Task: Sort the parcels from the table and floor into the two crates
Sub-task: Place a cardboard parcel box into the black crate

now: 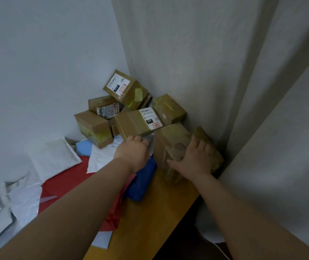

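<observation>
up close, both hands flank the nearest cardboard box [176, 147] at the table [150, 212] corner by the curtain [225, 72]: the right hand [195, 158] lies spread on its top, while the left hand [133, 151] curls at its left side, fingertips hidden, so its grip is perhaps only a touch. behind, more taped boxes [127, 89] pile against the wall, and flat mailers [56, 156] trail off the left edge.

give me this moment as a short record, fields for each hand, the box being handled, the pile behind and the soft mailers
left hand: on the left side of the nearest box, fingers curled
right hand: fingers spread over the box top
nearest box: brown, taped, on the wooden table beside the curtain
pile behind: brown cartons stacked in the corner, two with labels facing up
soft mailers: red, white and blue, to the left
</observation>
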Demonstrator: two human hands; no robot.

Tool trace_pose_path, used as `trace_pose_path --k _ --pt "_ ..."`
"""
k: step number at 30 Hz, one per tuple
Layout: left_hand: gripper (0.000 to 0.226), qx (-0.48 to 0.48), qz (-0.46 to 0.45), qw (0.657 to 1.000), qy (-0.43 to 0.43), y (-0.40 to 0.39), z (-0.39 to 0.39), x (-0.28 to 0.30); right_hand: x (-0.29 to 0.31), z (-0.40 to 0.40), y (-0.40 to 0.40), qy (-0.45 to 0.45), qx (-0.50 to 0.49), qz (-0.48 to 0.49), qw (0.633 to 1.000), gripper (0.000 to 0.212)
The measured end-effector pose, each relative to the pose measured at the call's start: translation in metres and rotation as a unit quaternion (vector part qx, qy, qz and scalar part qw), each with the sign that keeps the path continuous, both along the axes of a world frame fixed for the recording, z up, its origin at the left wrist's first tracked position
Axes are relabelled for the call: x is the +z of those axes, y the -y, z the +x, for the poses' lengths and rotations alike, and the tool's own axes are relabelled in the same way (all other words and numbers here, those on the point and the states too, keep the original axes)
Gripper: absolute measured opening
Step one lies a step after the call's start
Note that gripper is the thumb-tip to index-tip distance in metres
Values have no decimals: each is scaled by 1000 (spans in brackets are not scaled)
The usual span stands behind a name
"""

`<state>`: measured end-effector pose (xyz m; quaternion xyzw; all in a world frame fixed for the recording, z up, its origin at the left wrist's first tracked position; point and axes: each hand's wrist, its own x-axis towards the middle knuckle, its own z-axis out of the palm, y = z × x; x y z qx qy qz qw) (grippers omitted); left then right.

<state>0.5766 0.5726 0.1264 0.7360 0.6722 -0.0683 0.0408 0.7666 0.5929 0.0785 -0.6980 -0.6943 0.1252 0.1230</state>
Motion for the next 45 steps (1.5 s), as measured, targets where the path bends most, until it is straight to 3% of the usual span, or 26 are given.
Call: trace_pose_path --k 4,7,10,13,17,21,27,28,31,34,36,39,42,45 --pt "44 60 30 994 87 12 -30 22 21 -8 18 26 118 98 988 126" --pt "47 118 85 968 206 31 -56 38 41 -22 42 70 179 156 969 122" --pt "59 190 105 919 330 60 -78 52 59 -42 73 110 211 225 945 123" --pt "75 279 35 849 448 99 -94 63 65 -63 108 125 253 292 914 123" --pt "92 344 -45 766 541 150 -113 72 65 -91 153 127 298 352 878 125" --pt "83 378 -96 674 627 189 -132 72 66 -114 191 133 311 363 869 127" --pt "45 374 -46 637 672 227 -150 69 72 -126 213 132 343 303 880 126" --pt "45 371 -22 639 673 235 -154 68 74 -127 215 108 339 274 894 122" --pt "49 356 71 691 626 258 -172 64 83 -132 218 -26 252 211 944 91" --pt "41 331 131 684 637 279 -176 64 88 -139 213 -176 161 129 963 64" --pt "30 309 149 663 666 287 -166 67 92 -142 213 -326 157 11 932 60" --pt "20 286 159 625 709 296 -136 77 102 -137 228 -532 129 -170 819 62" --pt "22 282 157 578 750 300 -101 81 105 -112 235 -601 123 -223 758 53" --pt "40 272 132 598 743 310 -73 73 99 -84 237 -620 153 -219 737 37"
